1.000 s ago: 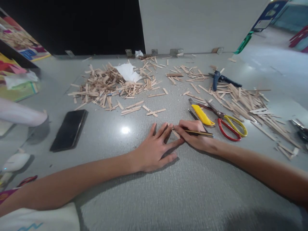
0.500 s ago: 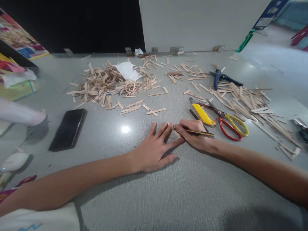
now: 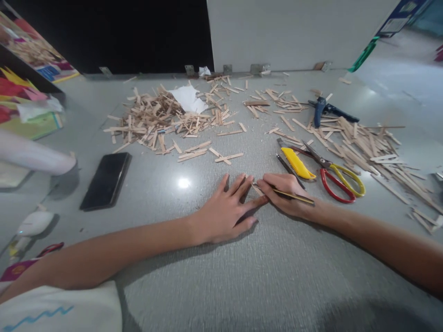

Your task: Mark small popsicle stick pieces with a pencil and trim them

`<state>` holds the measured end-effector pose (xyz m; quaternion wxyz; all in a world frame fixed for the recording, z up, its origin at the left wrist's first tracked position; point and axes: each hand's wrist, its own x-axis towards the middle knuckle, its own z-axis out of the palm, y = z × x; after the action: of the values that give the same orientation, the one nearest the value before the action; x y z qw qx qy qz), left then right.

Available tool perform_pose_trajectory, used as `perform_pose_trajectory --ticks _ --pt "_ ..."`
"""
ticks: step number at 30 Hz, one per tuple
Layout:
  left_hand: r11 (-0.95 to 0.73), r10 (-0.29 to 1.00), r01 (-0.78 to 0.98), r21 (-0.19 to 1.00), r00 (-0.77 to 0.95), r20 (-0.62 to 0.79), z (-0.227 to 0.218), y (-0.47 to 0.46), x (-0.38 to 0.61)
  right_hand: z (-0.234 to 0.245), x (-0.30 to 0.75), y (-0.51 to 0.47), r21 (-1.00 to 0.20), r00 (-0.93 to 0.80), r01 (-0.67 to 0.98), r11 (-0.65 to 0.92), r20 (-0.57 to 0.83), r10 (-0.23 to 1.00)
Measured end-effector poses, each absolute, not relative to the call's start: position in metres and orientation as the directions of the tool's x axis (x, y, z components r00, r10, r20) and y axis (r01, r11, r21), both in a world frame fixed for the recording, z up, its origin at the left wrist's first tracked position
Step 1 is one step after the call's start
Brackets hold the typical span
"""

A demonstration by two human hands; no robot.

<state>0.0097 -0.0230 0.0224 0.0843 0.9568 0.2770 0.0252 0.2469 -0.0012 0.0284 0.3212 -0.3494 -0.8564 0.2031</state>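
On the wide grey textured desk, a left hand lies palm down, fingers spread; beside it is a right hand, fingers closed together. Near the latter rest metal scissors with red and yellow handles and a yellow plastic cutter. The right hand grips a slim black-and-yellow pencil, its tip at a small pale wooden stick between two left fingertips.

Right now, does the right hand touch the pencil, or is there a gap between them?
Touching. The head view shows the right hand closed around the lower part of the pencil, with no gap.
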Motion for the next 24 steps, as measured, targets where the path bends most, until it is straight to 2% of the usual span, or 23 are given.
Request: perform_pose_trajectory --ticks 12,19,22,24 --pt "-0.84 0.534 0.529 0.119 0.845 0.017 0.0234 -0.0237 0.0082 0.0262 0.243 -0.0022 -0.407 -0.585 0.457 0.791 0.532 0.612" --pt "-0.852 0.518 0.509 0.126 0.853 0.061 0.021 -0.0228 0.0079 0.0253 0.2441 -0.0031 -0.445 -0.559 0.456 0.771 0.53 0.637" --pt "-0.878 0.479 0.47 0.096 0.866 0.14 0.0194 -0.0233 0.0079 0.0234 0.2461 -0.0046 -0.474 -0.518 0.476 0.741 0.53 0.671" --pt "-0.9 0.43 0.431 0.06 0.857 0.285 0.0194 -0.0232 0.0065 0.0223 0.2475 -0.0058 -0.497 -0.475 0.494 0.714 0.533 0.7"
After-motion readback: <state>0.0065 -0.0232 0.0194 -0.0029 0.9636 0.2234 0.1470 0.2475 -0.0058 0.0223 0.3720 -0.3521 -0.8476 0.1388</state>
